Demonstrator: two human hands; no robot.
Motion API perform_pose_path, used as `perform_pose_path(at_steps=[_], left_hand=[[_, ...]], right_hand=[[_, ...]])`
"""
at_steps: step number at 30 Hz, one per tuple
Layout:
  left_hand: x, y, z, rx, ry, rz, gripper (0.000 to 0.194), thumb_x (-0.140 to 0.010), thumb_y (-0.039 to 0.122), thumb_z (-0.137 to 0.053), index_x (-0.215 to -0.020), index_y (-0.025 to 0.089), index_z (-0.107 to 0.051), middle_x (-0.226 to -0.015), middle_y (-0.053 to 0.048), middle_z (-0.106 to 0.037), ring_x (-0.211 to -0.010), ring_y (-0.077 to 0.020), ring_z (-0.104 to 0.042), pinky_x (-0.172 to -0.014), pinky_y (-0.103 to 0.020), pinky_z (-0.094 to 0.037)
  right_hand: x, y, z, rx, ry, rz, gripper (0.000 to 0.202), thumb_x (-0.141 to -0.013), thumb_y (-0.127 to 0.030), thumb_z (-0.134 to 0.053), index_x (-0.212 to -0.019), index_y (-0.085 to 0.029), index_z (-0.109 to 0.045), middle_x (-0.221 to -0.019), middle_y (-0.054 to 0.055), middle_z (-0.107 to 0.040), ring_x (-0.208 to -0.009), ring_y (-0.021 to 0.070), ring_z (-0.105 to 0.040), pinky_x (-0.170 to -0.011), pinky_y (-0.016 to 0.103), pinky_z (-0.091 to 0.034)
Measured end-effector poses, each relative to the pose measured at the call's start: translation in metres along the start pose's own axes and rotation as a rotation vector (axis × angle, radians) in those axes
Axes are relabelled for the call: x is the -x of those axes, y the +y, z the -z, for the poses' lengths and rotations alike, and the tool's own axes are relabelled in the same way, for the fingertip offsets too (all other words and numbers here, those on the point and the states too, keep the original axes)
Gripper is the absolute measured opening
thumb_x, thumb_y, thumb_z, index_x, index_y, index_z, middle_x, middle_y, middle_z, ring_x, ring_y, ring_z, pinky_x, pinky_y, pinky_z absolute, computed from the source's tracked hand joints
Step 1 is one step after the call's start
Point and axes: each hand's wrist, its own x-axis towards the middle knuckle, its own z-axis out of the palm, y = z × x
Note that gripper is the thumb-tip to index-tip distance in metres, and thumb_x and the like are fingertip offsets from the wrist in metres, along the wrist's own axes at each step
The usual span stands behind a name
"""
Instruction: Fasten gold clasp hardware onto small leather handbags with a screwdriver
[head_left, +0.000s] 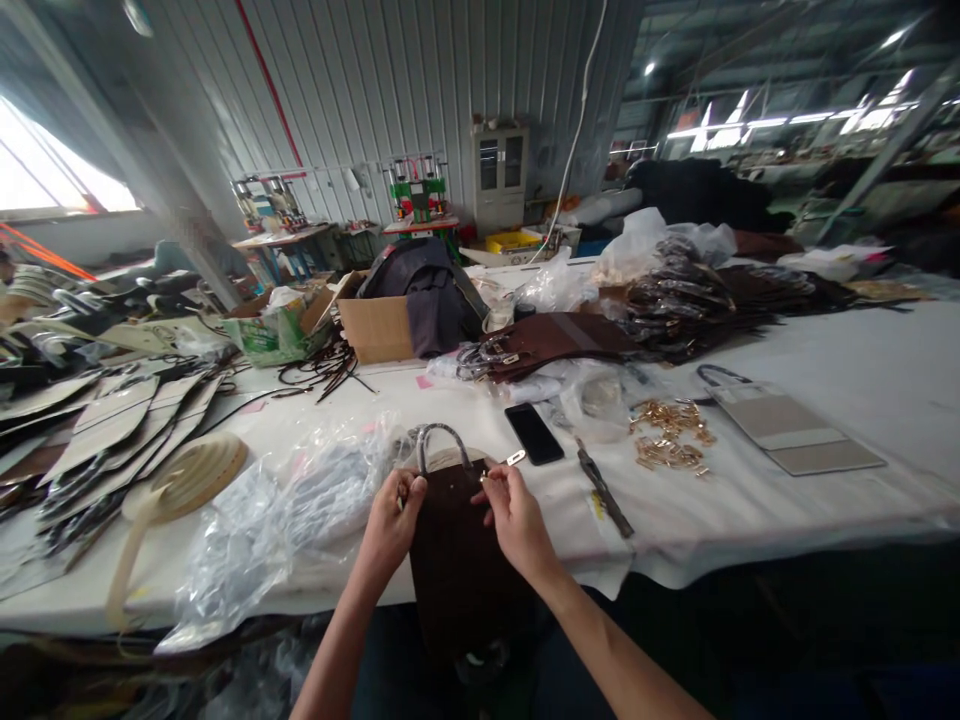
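Observation:
A dark brown bag panel point(461, 560) hangs over the table's front edge, its wrapped handle point(442, 430) arching up at the top. My left hand point(397, 505) is closed on the panel's upper left corner. At the upper right corner, my right hand point(510, 505) pinches a small gold metal piece point(484, 477) against the panel. Another gold plate point(516, 457) shows just above the right hand's fingers. A black phone point(534, 434) lies beyond that hand.
Right of the phone are a tool point(604, 492), gold fittings point(671, 435) and a grey panel point(799, 425). Plastic wrap point(300, 510) and a tape roll point(199, 475) lie left. Behind stand a cardboard box point(375, 325) and stacked brown panels point(570, 340).

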Motion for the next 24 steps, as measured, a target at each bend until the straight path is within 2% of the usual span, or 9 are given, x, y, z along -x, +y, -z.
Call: perform_pose_path(at_steps=[2, 4, 6, 8, 12, 14, 17, 21, 24], left_hand=[[0.005, 0.004, -0.005, 0.268, 0.046, 0.136, 0.045, -0.105, 0.068, -0.066, -0.105, 0.023, -0.071, -0.101, -0.007, -0.076, -0.096, -0.0275, -0.071, -0.089, -0.039, -0.054], [0.009, 0.008, -0.013, 0.488, 0.113, 0.273, 0.048, -0.099, 0.067, -0.077, -0.117, 0.023, -0.072, -0.107, -0.007, -0.077, -0.102, -0.0269, -0.073, -0.09, -0.036, -0.056], [0.013, 0.012, -0.021, 0.579, 0.161, 0.377, 0.06, -0.087, 0.06, -0.092, -0.13, 0.023, -0.072, -0.114, -0.008, -0.08, -0.108, -0.0276, -0.076, -0.094, -0.037, -0.059], [0.015, 0.015, -0.026, 0.608, 0.128, 0.442, 0.073, -0.077, 0.05, -0.102, -0.137, 0.022, -0.073, -0.118, -0.01, -0.082, -0.11, -0.0293, -0.078, -0.096, -0.038, -0.061], [0.018, 0.013, -0.028, 0.724, -0.01, 0.497, 0.058, -0.071, 0.049, -0.103, -0.113, 0.015, -0.082, -0.106, -0.013, -0.084, -0.097, -0.0293, -0.079, -0.09, -0.039, -0.064], [0.018, 0.009, -0.028, 0.76, 0.001, 0.521, 0.054, -0.069, 0.051, -0.103, -0.103, 0.015, -0.082, -0.099, -0.013, -0.083, -0.089, -0.0275, -0.078, -0.086, -0.038, -0.064], [0.019, 0.004, -0.028, 0.784, 0.024, 0.537, 0.054, -0.066, 0.051, -0.104, -0.098, 0.014, -0.081, -0.096, -0.013, -0.083, -0.085, -0.0266, -0.077, -0.084, -0.038, -0.063], [0.017, 0.002, -0.031, 0.787, 0.067, 0.547, 0.055, -0.062, 0.047, -0.105, -0.098, 0.015, -0.08, -0.094, -0.011, -0.081, -0.084, -0.0238, -0.076, -0.082, -0.034, -0.061], [0.015, 0.004, -0.032, 0.783, 0.09, 0.561, 0.058, -0.061, 0.048, -0.106, -0.101, 0.016, -0.078, -0.09, -0.008, -0.08, -0.082, -0.0221, -0.074, -0.077, -0.031, -0.058]], right_hand=[[-0.005, -0.003, -0.001, -0.201, 0.038, -0.093, 0.043, -0.11, -0.065, -0.063, -0.117, -0.024, -0.058, -0.113, 0.011, -0.078, -0.096, 0.0278, -0.086, -0.071, 0.036, -0.074], [-0.01, -0.004, -0.004, -0.332, 0.053, -0.11, 0.05, -0.103, -0.07, -0.072, -0.113, -0.023, -0.059, -0.116, 0.011, -0.078, -0.102, 0.0297, -0.087, -0.081, 0.042, -0.077], [-0.013, -0.007, -0.007, -0.365, 0.051, -0.097, 0.051, -0.098, -0.069, -0.079, -0.113, -0.022, -0.063, -0.113, 0.012, -0.08, -0.101, 0.0298, -0.086, -0.087, 0.045, -0.077], [-0.015, -0.01, -0.01, -0.306, 0.064, -0.061, 0.049, -0.098, -0.065, -0.081, -0.115, -0.021, -0.068, -0.109, 0.012, -0.081, -0.095, 0.0276, -0.085, -0.085, 0.044, -0.076], [-0.024, -0.015, -0.006, -0.109, 0.098, 0.047, 0.038, -0.105, -0.054, -0.074, -0.12, -0.019, -0.073, -0.101, 0.011, -0.082, -0.083, 0.023, -0.082, -0.081, 0.038, -0.072], [-0.03, -0.016, -0.001, -0.021, 0.014, 0.094, 0.031, -0.106, -0.046, -0.073, -0.12, -0.018, -0.075, -0.105, 0.012, -0.082, -0.084, 0.0225, -0.081, -0.083, 0.036, -0.071], [-0.038, -0.02, 0.009, 0.1, -0.165, 0.156, 0.022, -0.102, -0.033, -0.074, -0.118, -0.019, -0.078, -0.111, 0.011, -0.083, -0.089, 0.0223, -0.081, -0.085, 0.035, -0.068], [-0.046, -0.032, 0.02, 0.284, -0.365, 0.305, 0.016, -0.103, -0.022, -0.072, -0.117, -0.021, -0.081, -0.113, 0.009, -0.083, -0.101, 0.0224, -0.079, -0.095, 0.035, -0.065], [-0.052, -0.038, 0.025, 0.363, -0.529, 0.385, 0.022, -0.104, -0.015, -0.07, -0.12, -0.023, -0.083, -0.12, 0.008, -0.083, -0.113, 0.0232, -0.08, -0.105, 0.038, -0.063]])
